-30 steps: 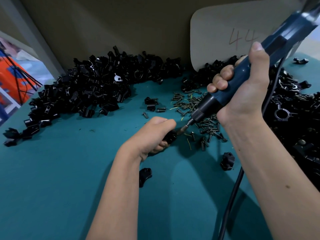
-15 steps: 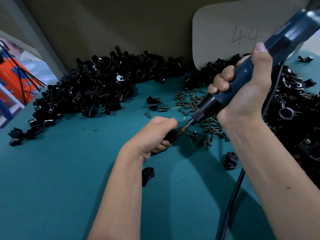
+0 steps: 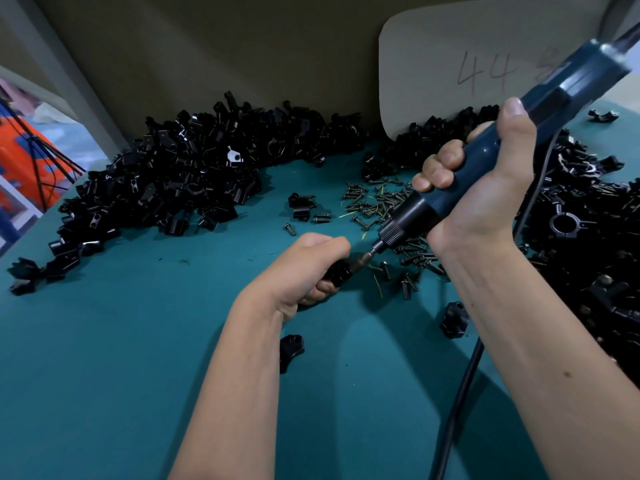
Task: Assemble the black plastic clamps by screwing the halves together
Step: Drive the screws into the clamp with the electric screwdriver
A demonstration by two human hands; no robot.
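Teal mat (image 3: 104,358) – 2 loose clamp halves (image 3: 290,351)

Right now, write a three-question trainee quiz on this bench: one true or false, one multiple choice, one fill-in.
1. True or false: the right hand holds the blue electric screwdriver.
2. What does the left hand grip? A) a loose screw B) a black clamp C) the cable
3. Fill in: the loose screws lie on the ____ table mat.

Key: 1 true; 2 B; 3 teal.
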